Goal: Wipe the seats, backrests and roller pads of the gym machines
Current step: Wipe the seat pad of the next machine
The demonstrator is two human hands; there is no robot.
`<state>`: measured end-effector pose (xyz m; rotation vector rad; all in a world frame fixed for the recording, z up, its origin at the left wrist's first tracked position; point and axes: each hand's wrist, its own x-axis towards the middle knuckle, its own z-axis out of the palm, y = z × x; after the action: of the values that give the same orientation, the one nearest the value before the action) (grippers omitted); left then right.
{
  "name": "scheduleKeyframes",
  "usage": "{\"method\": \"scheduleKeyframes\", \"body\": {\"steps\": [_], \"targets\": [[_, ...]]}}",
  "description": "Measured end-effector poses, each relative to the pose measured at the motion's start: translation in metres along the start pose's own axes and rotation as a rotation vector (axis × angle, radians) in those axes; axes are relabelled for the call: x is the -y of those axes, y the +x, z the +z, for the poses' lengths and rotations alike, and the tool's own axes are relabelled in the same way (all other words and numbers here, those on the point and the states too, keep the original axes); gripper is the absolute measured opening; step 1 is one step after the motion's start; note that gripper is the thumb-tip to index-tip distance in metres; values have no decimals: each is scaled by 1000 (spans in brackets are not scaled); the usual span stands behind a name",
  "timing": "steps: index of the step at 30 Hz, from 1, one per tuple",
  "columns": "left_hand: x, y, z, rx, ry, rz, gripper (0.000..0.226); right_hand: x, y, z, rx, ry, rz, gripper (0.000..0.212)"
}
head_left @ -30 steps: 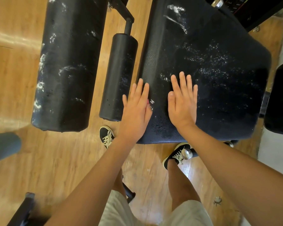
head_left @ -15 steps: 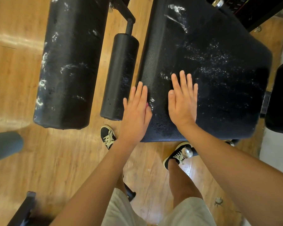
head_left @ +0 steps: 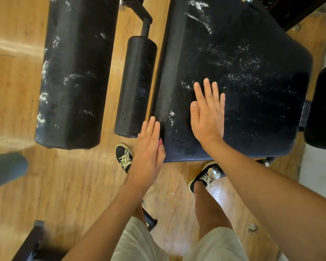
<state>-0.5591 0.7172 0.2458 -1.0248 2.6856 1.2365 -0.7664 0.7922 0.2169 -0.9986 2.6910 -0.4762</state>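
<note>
Head view: the wide black seat pad (head_left: 243, 81) fills the upper right, its skin flecked with white residue. The right hand (head_left: 208, 117) lies flat on its near left part, fingers straight and together, grasping nothing. The left hand (head_left: 149, 147) is also released, fingers straight, resting against the pad's near left corner and edge. A small pink scrap (head_left: 160, 143) peeks out at its thumb side; what it is cannot be told.

Just left of the seat pad a slim black roller pad (head_left: 135, 87) hangs on a dark bar (head_left: 145, 17), close to the left fingertips. Farther left lies a thick roller pad (head_left: 73, 72), streaked white. Another black pad (head_left: 322, 106) sits at the right edge. Below, on the wooden floor (head_left: 17, 110), stand two black shoes (head_left: 124, 157), with a metal knob (head_left: 214, 173) over the right one. A grey cylinder (head_left: 6, 170) juts in at the left.
</note>
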Motion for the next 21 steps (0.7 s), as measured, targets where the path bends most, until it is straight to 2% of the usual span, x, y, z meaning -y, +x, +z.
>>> {"method": "scheduleKeyframes", "body": {"steps": [5,12,17,21], "targets": [[-4,10,-1,17,128,-9,58,-1,0,0,-10,10,-6,52],[-12,27,2,-37,84,-29,56,-2,2,-1,8,28,-10,53],[-24,60,2,-23,135,-2,55,-5,4,-7,51,128,-13,52],[-32,84,-1,-14,154,32,56,-10,17,-18,-46,261,107,52]]}}
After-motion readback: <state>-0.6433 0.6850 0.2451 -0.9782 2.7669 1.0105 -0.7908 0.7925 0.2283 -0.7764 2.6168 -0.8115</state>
